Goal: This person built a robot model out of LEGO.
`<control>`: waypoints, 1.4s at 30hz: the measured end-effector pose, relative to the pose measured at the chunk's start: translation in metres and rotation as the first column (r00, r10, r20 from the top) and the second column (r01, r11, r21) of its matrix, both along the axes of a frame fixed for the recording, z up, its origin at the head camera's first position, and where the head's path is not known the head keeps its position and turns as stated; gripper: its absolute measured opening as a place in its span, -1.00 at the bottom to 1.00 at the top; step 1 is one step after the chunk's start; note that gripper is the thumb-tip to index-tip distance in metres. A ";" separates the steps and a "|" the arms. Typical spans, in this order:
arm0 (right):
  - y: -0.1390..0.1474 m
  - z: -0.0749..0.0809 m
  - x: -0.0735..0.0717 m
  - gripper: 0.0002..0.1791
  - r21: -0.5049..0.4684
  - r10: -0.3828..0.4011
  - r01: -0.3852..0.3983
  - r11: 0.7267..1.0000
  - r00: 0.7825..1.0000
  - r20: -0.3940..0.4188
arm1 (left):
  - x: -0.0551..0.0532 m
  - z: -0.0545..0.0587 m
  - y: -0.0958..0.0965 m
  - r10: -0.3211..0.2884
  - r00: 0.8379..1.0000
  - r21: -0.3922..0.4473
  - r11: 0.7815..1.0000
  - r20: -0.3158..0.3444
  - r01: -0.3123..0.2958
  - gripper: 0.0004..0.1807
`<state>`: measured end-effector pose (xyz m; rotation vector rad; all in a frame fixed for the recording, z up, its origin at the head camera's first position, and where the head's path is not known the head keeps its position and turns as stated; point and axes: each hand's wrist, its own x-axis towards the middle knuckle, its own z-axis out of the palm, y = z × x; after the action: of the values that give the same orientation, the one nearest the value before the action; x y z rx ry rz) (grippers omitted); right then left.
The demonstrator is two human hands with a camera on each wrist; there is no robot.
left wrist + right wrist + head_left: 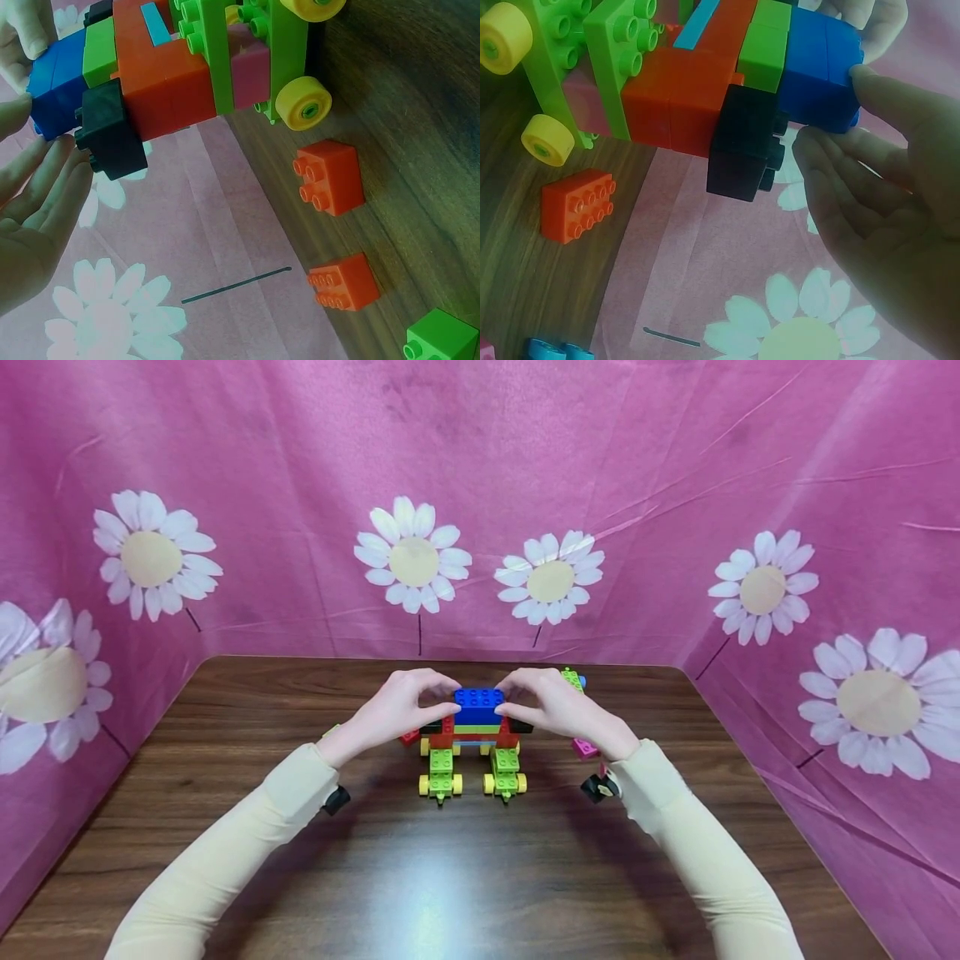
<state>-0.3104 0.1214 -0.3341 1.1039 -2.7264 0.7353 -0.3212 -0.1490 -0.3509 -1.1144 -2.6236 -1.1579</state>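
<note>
A toy-brick structure stands on the table, topped by blue bricks point(480, 697) with studs facing up. My left hand point(393, 706) pinches the left end of the blue bricks between thumb and fingers. The right hand point(555, 706) pinches their right end in the same way. Beneath the blue lie green bricks point(765, 45), then red bricks point(675, 105). A black brick point(112, 127) juts out on the left and another black brick point(742, 142) on the right. At the bottom are green wheeled bases point(441, 764) with yellow wheels point(304, 103).
Loose red bricks point(330, 176) and a green brick point(442, 336) lie left of the structure. To its right are a red brick point(577, 204), a pink brick point(585, 748) and a green studded piece point(573, 679). A pink flowered cloth point(480, 460) hangs behind the table point(465, 877).
</note>
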 end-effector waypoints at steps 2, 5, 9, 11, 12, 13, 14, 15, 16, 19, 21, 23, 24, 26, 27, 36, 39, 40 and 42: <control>0.000 0.000 0.000 -0.72 -0.002 -0.006 0.006 1.000 1.000 0.014 | -0.001 0.000 0.000 -0.002 1.000 0.000 1.000 0.001 0.002 -0.64; 0.000 0.001 0.000 -0.72 -0.005 -0.022 0.023 1.000 0.999 0.036 | -0.001 -0.001 0.000 -0.006 1.000 -0.001 1.000 0.002 0.006 -0.64; 0.000 0.001 0.000 -0.72 -0.006 -0.031 0.032 0.999 0.999 0.044 | -0.003 -0.002 0.000 -0.009 1.000 -0.003 1.000 0.009 0.009 -0.65; -0.001 0.001 0.000 -0.71 -0.003 -0.028 0.028 1.000 0.999 0.038 | -0.003 -0.002 0.000 -0.009 1.000 -0.005 1.000 0.015 0.009 -0.65; -0.001 0.001 0.000 -0.70 -0.001 -0.025 0.025 1.000 0.999 0.033 | -0.003 -0.001 0.000 -0.009 1.000 -0.006 1.000 0.016 0.009 -0.65; -0.001 0.002 0.001 -0.70 0.001 -0.021 0.021 1.000 0.999 0.028 | -0.003 -0.001 0.000 -0.008 1.000 -0.008 1.000 0.019 0.008 -0.65; -0.002 0.002 0.001 -0.69 0.004 -0.017 0.017 1.000 1.000 0.022 | -0.003 -0.001 0.000 -0.007 1.000 -0.008 1.000 0.021 0.007 -0.65; -0.002 0.002 0.001 -0.69 0.005 -0.011 0.011 1.000 1.000 0.015 | -0.003 0.000 0.000 -0.006 1.000 -0.009 1.000 0.023 0.007 -0.65; -0.002 0.002 0.001 -0.68 0.003 -0.005 0.005 1.000 1.000 0.010 | -0.003 0.000 0.000 -0.006 1.000 -0.010 1.000 0.025 0.006 -0.65; -0.003 0.003 0.001 -0.67 -0.009 0.021 -0.021 1.000 1.000 0.001 | -0.002 0.001 0.000 -0.004 0.999 -0.014 1.000 0.032 0.004 -0.66; -0.004 0.003 0.000 -0.68 -0.021 0.036 -0.036 0.999 0.999 -0.005 | -0.003 0.000 0.000 -0.003 0.999 -0.016 1.000 0.035 0.004 -0.66; -0.004 0.003 -0.001 -0.69 -0.028 0.043 -0.043 0.999 0.999 -0.012 | -0.003 0.000 0.000 -0.005 0.999 -0.016 1.000 0.038 0.005 -0.66; -0.004 0.002 -0.001 -0.69 -0.029 0.044 -0.044 0.999 0.999 -0.016 | -0.003 0.000 0.001 -0.007 0.999 -0.014 1.000 0.038 0.007 -0.66; -0.004 0.002 -0.002 -0.70 -0.030 0.042 -0.042 0.999 0.999 -0.021 | -0.003 0.000 0.001 -0.011 0.999 -0.011 1.000 0.038 0.012 -0.66; -0.005 0.002 -0.002 -0.70 -0.030 0.039 -0.039 0.999 0.999 -0.018 | -0.004 0.000 0.001 -0.013 0.999 -0.010 1.000 0.037 0.013 -0.66; -0.005 0.002 0.000 -0.67 -0.015 0.011 -0.012 1.000 1.000 -0.007 | -0.003 0.000 -0.001 -0.012 1.000 -0.010 1.000 0.024 0.012 -0.64; -0.006 0.002 0.000 -0.67 -0.014 0.011 -0.011 1.000 1.000 -0.006 | -0.003 0.000 -0.001 -0.012 1.000 -0.008 1.000 0.028 0.012 -0.64; -0.006 0.002 0.000 -0.67 -0.013 0.011 -0.011 1.000 1.000 -0.006 | -0.003 0.001 -0.001 -0.013 0.999 -0.007 1.000 0.030 0.013 -0.64; -0.005 0.002 0.000 -0.67 -0.011 0.009 -0.009 1.000 1.000 -0.004 | -0.003 0.001 -0.001 -0.015 0.999 -0.003 1.000 0.034 0.015 -0.64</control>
<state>-0.3108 0.1160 -0.3321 1.1143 -2.7132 0.7475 -0.3238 -0.1496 -0.3501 -1.1266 -2.6479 -1.1865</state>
